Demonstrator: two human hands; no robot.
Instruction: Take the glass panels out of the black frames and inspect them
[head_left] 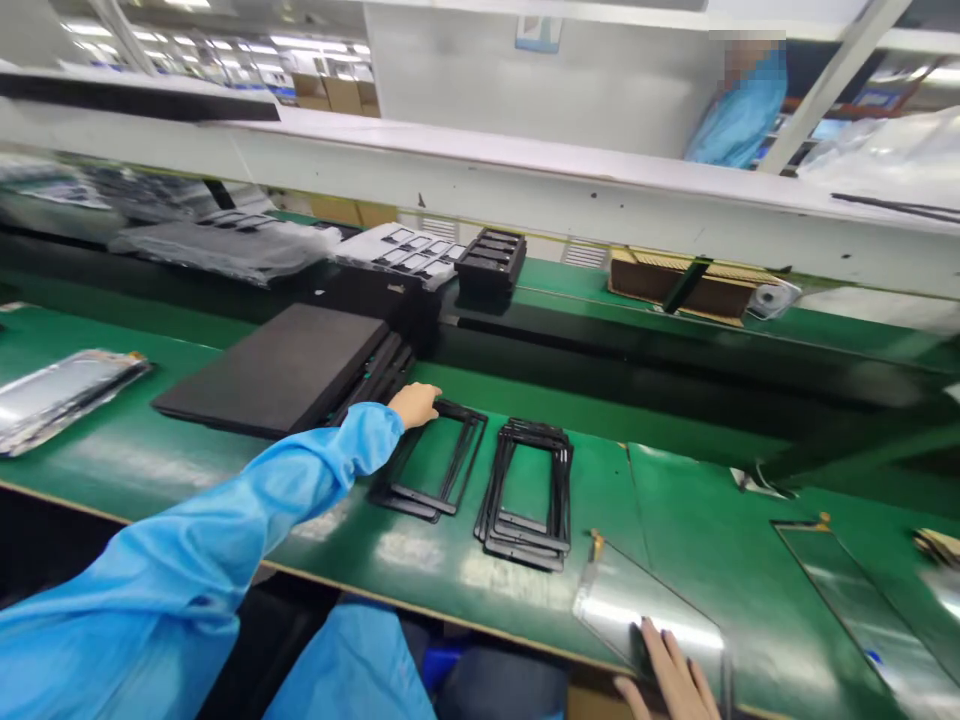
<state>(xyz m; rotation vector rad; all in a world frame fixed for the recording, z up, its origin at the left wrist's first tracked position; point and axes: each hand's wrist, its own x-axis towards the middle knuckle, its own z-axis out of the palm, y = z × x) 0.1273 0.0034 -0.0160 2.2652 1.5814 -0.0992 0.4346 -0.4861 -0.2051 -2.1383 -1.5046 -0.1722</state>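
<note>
L frame stack [420, 500] beside R frame stack [525, 548] on bench [675, 500], panel stack [277, 370] behind-left.

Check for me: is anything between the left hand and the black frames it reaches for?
Nothing visible. The left hand seems to touch the far end of the left frame stack, right beside the dark tray pile. The second frame stack lies apart to the right.
</note>
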